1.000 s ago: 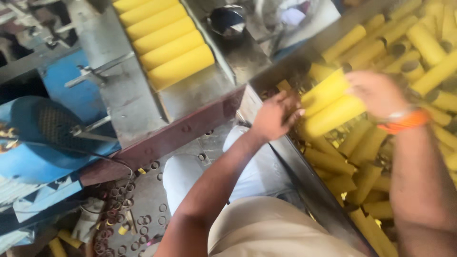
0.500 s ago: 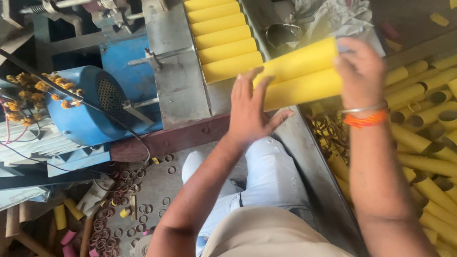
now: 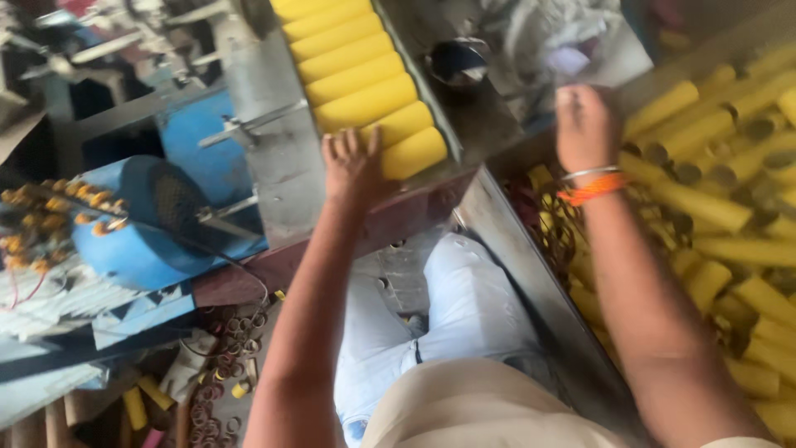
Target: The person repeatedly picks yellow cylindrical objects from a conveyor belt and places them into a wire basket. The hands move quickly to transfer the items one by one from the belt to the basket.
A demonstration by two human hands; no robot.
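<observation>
The left hand (image 3: 352,166) is laid flat against the yellow tubes (image 3: 365,79); the right hand (image 3: 584,124) is raised, loosely curled, empty.

Yellow tubes (image 3: 365,75): cylindrical, lying side by side in a row on the metal chute (image 3: 274,158), nearest one at its lower end.
</observation>
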